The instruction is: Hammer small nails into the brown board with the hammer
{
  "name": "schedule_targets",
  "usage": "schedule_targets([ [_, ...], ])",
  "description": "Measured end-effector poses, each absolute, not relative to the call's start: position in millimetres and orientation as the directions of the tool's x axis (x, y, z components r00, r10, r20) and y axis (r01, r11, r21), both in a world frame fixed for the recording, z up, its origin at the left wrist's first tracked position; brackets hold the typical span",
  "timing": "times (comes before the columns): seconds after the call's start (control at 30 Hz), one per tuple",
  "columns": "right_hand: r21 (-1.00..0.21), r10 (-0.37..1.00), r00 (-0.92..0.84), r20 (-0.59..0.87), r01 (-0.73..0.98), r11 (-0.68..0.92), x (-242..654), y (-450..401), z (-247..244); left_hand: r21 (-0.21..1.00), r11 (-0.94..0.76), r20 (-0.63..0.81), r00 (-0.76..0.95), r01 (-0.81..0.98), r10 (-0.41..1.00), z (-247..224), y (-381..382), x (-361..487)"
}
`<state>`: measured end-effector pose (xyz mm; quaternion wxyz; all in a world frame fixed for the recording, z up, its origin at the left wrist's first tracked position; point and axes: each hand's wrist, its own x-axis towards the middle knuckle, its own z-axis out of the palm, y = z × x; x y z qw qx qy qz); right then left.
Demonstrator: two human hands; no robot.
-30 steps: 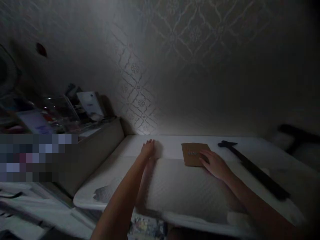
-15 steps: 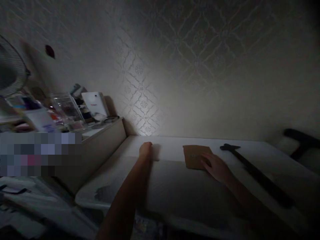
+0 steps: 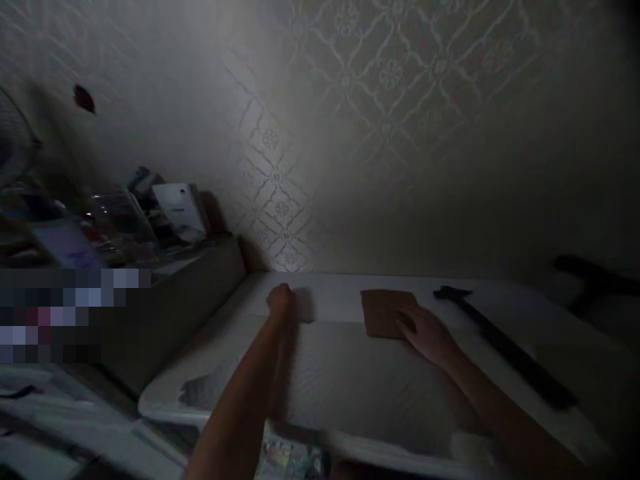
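My left hand (image 3: 281, 298) is closed in a fist on the white tabletop (image 3: 340, 360), towards its back left; whatever it may hold is hidden. On the right, a square brown piece of cardboard (image 3: 381, 324) lies flat, with a row of tiny greyish marks or bits (image 3: 383, 310), too blurred to name. My right hand (image 3: 430, 335) rests over the cardboard's right side, fingers stretched and thumb apart. A dark hammer (image 3: 510, 347) lies beyond that hand, its head near the wall.
A cabinet (image 3: 200, 300) borders the table at left, carrying a white box (image 3: 180, 207), a clear plastic organizer (image 3: 123, 220) and a pale tube (image 3: 67, 243). A fan (image 3: 15, 137) stands far left. Patterned wall (image 3: 390, 167) rises behind. A dark object (image 3: 595, 277) is at the right edge.
The view has shifted slightly and the picture has darkened. Both hands keep about the same places, the left in a fist and the right on the cardboard.
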<state>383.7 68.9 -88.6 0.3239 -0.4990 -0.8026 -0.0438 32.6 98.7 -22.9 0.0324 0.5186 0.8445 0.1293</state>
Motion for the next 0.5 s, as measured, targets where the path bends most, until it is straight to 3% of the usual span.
schedule_targets([
  [0.5,-0.246,0.800,-0.289,0.525,0.849,0.468,380.5,65.9,-82.9,0.348,0.465,0.045,-0.510,0.814,0.859,-21.7,96.8,33.6],
])
